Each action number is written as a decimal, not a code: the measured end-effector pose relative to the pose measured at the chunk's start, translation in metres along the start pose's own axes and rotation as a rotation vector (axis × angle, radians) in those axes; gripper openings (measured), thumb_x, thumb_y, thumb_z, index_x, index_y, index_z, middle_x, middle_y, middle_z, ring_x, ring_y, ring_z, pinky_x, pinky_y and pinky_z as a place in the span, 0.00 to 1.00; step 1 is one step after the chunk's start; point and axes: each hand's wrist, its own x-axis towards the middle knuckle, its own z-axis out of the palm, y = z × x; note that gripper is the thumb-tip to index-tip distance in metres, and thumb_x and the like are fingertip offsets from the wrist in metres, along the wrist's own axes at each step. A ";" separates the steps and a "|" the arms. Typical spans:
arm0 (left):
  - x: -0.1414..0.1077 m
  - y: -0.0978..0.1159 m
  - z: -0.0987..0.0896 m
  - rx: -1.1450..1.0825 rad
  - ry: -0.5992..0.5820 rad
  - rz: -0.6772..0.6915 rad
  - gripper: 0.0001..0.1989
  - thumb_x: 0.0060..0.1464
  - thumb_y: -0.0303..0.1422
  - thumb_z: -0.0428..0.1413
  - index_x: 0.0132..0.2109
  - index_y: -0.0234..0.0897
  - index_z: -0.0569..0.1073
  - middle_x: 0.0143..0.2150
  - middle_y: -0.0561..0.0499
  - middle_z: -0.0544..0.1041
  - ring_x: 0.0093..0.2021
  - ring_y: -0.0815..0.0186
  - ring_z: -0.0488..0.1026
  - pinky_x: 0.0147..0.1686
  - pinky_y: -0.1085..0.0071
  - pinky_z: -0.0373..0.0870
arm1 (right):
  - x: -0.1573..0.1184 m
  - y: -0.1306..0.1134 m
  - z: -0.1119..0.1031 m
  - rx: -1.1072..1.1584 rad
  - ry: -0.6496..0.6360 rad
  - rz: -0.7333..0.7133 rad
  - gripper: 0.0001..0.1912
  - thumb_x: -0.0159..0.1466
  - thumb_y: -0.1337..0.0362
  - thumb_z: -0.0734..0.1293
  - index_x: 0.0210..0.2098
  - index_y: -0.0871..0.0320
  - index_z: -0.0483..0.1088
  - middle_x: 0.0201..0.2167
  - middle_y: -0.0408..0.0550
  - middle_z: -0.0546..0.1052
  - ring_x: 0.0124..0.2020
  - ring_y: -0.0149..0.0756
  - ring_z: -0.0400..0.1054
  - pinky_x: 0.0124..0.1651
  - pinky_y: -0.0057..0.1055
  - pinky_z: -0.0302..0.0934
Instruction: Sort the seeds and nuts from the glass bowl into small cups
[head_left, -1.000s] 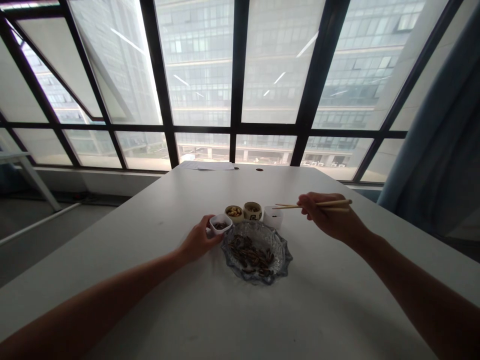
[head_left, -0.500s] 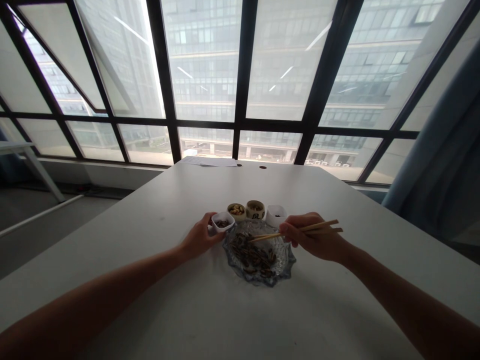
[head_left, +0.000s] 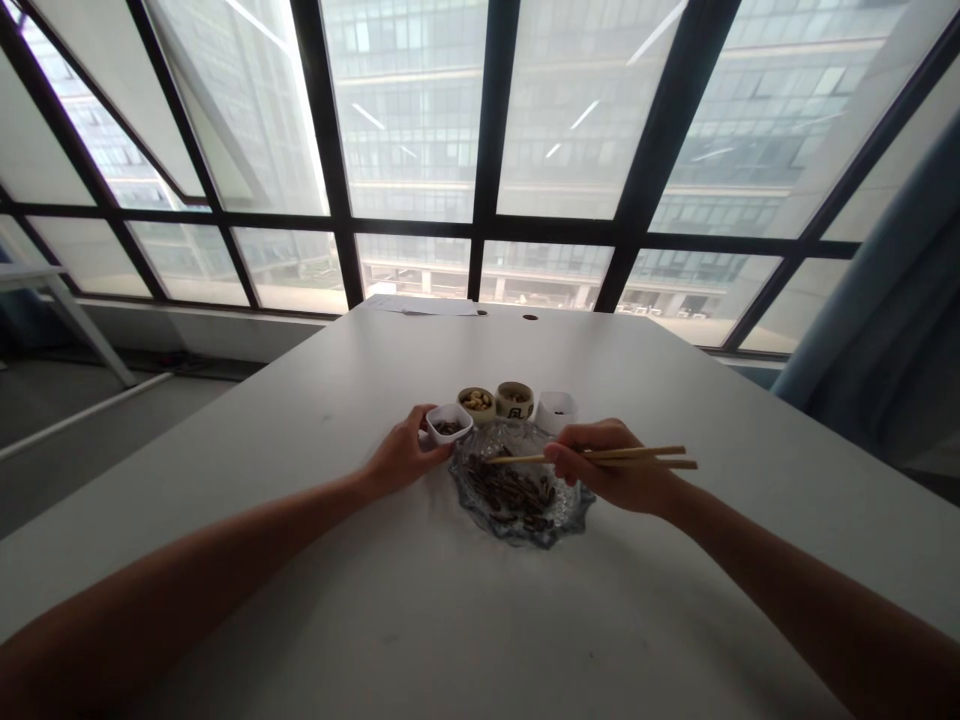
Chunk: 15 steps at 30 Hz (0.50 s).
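Observation:
My left hand point(head_left: 409, 452) grips a small white square bowl point(head_left: 450, 424) with dark bits inside, at the left rim of a scalloped glass bowl point(head_left: 576, 518). Dark elongated pieces point(head_left: 514, 492) lie in the glass bowl. My right hand point(head_left: 604, 465) is closed around wooden chopsticks point(head_left: 637, 454), whose tips are over the left part of the glass bowl. Whether the tips pinch a piece is too small to tell.
Behind the glass bowl stand a round cup of light brown pieces point(head_left: 477, 403), a cup with a dark character point(head_left: 515, 402) and a white cup point(head_left: 556, 410). Papers point(head_left: 420, 306) lie at the far edge of the white table point(head_left: 360, 390).
The chopstick tips have moved left and a little up with my right hand. My left hand still holds the small white bowl. The whole view has shifted slightly.

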 end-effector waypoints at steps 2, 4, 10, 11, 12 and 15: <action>0.000 0.000 0.000 0.001 -0.002 0.001 0.31 0.48 0.42 0.61 0.57 0.36 0.66 0.44 0.44 0.78 0.36 0.63 0.75 0.37 0.69 0.71 | -0.001 -0.002 -0.005 0.060 -0.055 0.038 0.24 0.67 0.49 0.64 0.24 0.61 0.74 0.16 0.48 0.75 0.17 0.30 0.68 0.20 0.25 0.63; 0.000 0.000 0.000 0.000 -0.007 -0.004 0.31 0.48 0.42 0.61 0.57 0.36 0.66 0.44 0.44 0.78 0.37 0.62 0.75 0.38 0.68 0.71 | 0.000 -0.003 -0.012 0.106 -0.003 0.076 0.26 0.67 0.47 0.63 0.25 0.61 0.74 0.16 0.48 0.75 0.17 0.31 0.68 0.19 0.25 0.64; 0.000 -0.002 0.000 -0.019 -0.015 -0.003 0.31 0.49 0.42 0.62 0.57 0.36 0.66 0.45 0.44 0.78 0.39 0.61 0.76 0.39 0.68 0.72 | 0.003 -0.002 -0.022 -0.043 0.085 0.015 0.26 0.67 0.47 0.63 0.22 0.60 0.72 0.15 0.46 0.73 0.16 0.29 0.66 0.18 0.24 0.60; 0.001 -0.002 0.000 -0.019 -0.016 -0.002 0.31 0.49 0.42 0.62 0.57 0.36 0.66 0.44 0.44 0.78 0.39 0.61 0.76 0.38 0.68 0.72 | 0.003 -0.001 -0.023 -0.034 0.041 0.011 0.26 0.68 0.48 0.63 0.22 0.60 0.72 0.15 0.47 0.73 0.15 0.29 0.66 0.18 0.24 0.60; 0.001 -0.003 0.000 -0.016 -0.015 -0.003 0.31 0.49 0.42 0.62 0.57 0.36 0.66 0.44 0.44 0.78 0.38 0.61 0.76 0.38 0.68 0.72 | 0.002 -0.001 -0.024 -0.007 0.000 0.020 0.26 0.68 0.48 0.62 0.22 0.60 0.72 0.15 0.47 0.74 0.15 0.30 0.67 0.18 0.25 0.61; 0.001 -0.004 0.001 0.002 -0.006 -0.004 0.31 0.49 0.43 0.62 0.58 0.36 0.66 0.43 0.44 0.78 0.37 0.62 0.76 0.37 0.68 0.72 | -0.001 -0.002 -0.028 0.090 -0.046 0.075 0.26 0.67 0.47 0.63 0.24 0.60 0.74 0.15 0.46 0.74 0.15 0.30 0.67 0.17 0.24 0.62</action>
